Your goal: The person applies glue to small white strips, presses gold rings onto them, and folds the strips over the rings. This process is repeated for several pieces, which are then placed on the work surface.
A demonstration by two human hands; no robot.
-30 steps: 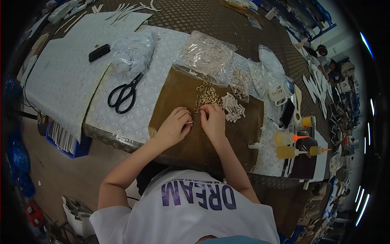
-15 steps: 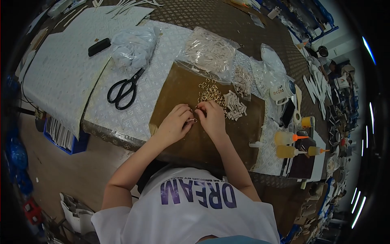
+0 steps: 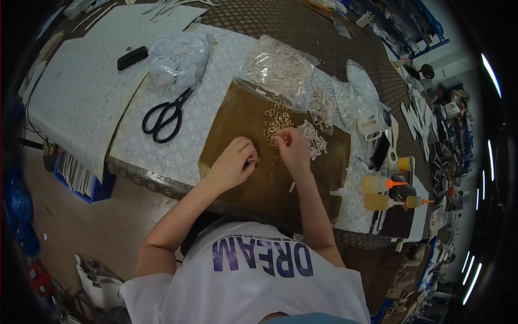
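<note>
- On the brown mat, gold-coloured rings lay heaped beside pale strips.
- The left hand pinched a small metallic piece.
- The right hand bunched its fingers at the heap; whether it held anything, I couldn't tell.

A: Type of place?
B: Workshop, small-parts handwork. Broad covered worktable: scissors left, squeeze bottles right, loose metal rings between; bagged small pale pieces farther back.
A: Beyond the table?
B: Far right, blue-framed shelving, crowded. Strip lights, right edge. Near left, lower down: filled blue crate.
</note>
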